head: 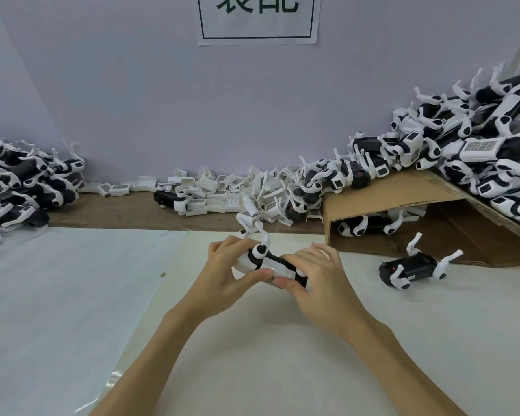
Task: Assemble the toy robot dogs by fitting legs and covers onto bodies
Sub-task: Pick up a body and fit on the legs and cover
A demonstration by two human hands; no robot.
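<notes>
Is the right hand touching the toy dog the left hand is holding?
Touching. The head view shows the right hand with fingers curled over the toy dog's white cover and thumb pressed on its near edge, while the left hand grips the other end.

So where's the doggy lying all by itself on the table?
In the head view, the lone toy dog lies legs-up on the white table, to the right of the right hand and just in front of the cardboard box.

Wide open bench [252, 340] below the hands [270, 274], and clear sheet off to their left. Just right of them a lone toy dog [415, 270] lies legs-up, the cardboard box [403, 202] behind it. Beyond the hands, loose covers [228, 193] crowd the wall.
</notes>
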